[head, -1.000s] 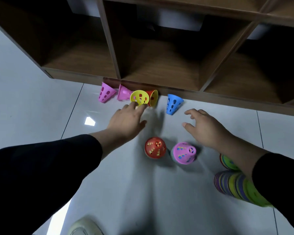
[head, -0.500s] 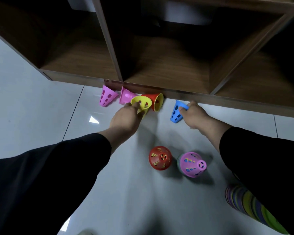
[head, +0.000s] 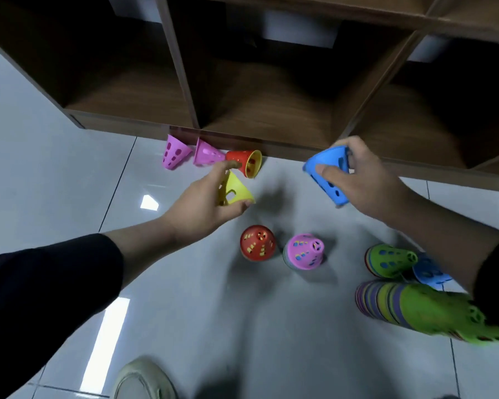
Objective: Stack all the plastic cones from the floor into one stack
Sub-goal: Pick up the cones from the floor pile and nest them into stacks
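Head camera looks down at a pale tiled floor. Closest is a light shoe at the bottom edge. On the right lies a long stack of cones on its side, with a green one on its end. Just past it sit a green cone and another blue cone, partly hidden by the right sleeve. In the middle stand a red cone and a pink cone, side by side, narrow ends up. Farther on, the left hand has its fingers and thumb curled round a yellow cone, held off the floor. The right hand grips a blue cone, also lifted up. Against the bottom of the brown wooden shelf lie two pink cones and a red and yellow cone, all tipped on their sides in a row.
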Tool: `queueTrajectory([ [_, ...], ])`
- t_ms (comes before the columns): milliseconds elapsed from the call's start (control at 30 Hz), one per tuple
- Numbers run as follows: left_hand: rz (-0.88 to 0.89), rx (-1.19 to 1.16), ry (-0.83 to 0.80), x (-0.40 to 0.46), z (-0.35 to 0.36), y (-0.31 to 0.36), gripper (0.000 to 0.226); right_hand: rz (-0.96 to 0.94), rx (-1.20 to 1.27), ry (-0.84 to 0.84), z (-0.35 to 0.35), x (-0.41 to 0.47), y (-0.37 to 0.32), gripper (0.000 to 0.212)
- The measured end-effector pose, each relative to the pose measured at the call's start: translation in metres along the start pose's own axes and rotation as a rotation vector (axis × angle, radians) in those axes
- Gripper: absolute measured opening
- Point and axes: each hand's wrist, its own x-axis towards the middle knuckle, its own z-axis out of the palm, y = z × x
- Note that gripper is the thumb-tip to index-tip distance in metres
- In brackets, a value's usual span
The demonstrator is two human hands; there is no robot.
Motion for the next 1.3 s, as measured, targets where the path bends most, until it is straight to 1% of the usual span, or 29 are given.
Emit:
queueTrajectory([
  [33,0.039,0.107,-0.030,-0.006,-0.002,0.001,0.069,-0.031,-0.121,-0.072,-0.009,-0.013,-0.004,0.031],
  [100,0.134,0.331,-0.101,-0.017,-0.007,0.003,0.083,-0.065,-0.383,-0.207,-0.023,-0.038,-0.011,0.048],
  [167,0.227,0.511,-0.197,-0.025,-0.007,0.008,0.089,-0.093,-0.620,-0.334,-0.026,-0.058,-0.015,0.066],
  [233,0.268,0.643,-0.288,-0.031,-0.002,0.015,0.090,-0.129,-0.765,-0.419,-0.018,-0.073,-0.014,0.077],
  [267,0.276,0.702,-0.322,-0.032,0.003,0.020,0.088,-0.137,-0.818,-0.440,-0.011,-0.078,-0.013,0.077],
  [367,0.282,0.812,-0.398,-0.030,0.023,0.035,0.077,-0.129,-0.964,-0.466,0.015,-0.086,-0.012,0.066],
  [467,0.255,0.890,-0.449,-0.023,0.046,0.045,0.062,-0.053,-0.965,-0.492,0.038,-0.081,-0.010,0.066],
  [533,0.198,0.844,-0.450,-0.018,0.054,0.044,0.060,-0.036,-0.945,-0.495,0.045,-0.076,-0.009,0.065],
  [600,0.197,0.731,-0.394,-0.013,0.051,0.037,0.063,-0.079,-0.915,-0.426,0.041,-0.069,-0.008,0.067],
  [667,0.259,0.647,-0.259,-0.011,0.040,0.023,0.064,-0.143,-0.864,-0.309,0.033,-0.056,-0.010,0.075],
  [700,0.276,0.632,-0.186,-0.009,0.033,0.013,0.062,-0.160,-0.817,-0.265,0.032,-0.048,-0.012,0.076],
  [767,0.254,0.654,-0.069,0.000,0.018,-0.009,0.051,-0.172,-0.741,-0.228,0.035,-0.026,-0.015,0.068],
  [833,0.183,0.715,-0.005,0.018,0.002,-0.032,0.047,-0.176,-0.709,-0.239,0.050,0.001,-0.016,0.059],
  [900,0.107,0.813,0.023,0.040,-0.012,-0.051,0.051,-0.190,-0.689,-0.247,0.070,0.031,-0.019,0.057],
  [967,0.004,0.867,0.102,0.058,-0.024,-0.067,0.052,-0.202,-0.670,-0.242,0.092,0.059,-0.021,0.057],
  [1067,-0.235,0.754,0.295,0.073,-0.038,-0.089,0.049,-0.179,-0.680,-0.252,0.122,0.089,-0.022,0.064],
  [1100,-0.265,0.750,0.308,0.077,-0.041,-0.096,0.053,-0.172,-0.690,-0.257,0.130,0.096,-0.022,0.066],
  [1200,-0.268,0.708,0.255,0.090,-0.048,-0.111,0.064,-0.152,-0.759,-0.259,0.148,0.111,-0.020,0.070],
  [1300,-0.328,0.637,0.201,0.104,-0.051,-0.120,0.058,-0.140,-0.810,-0.226,0.155,0.120,-0.018,0.068],
])
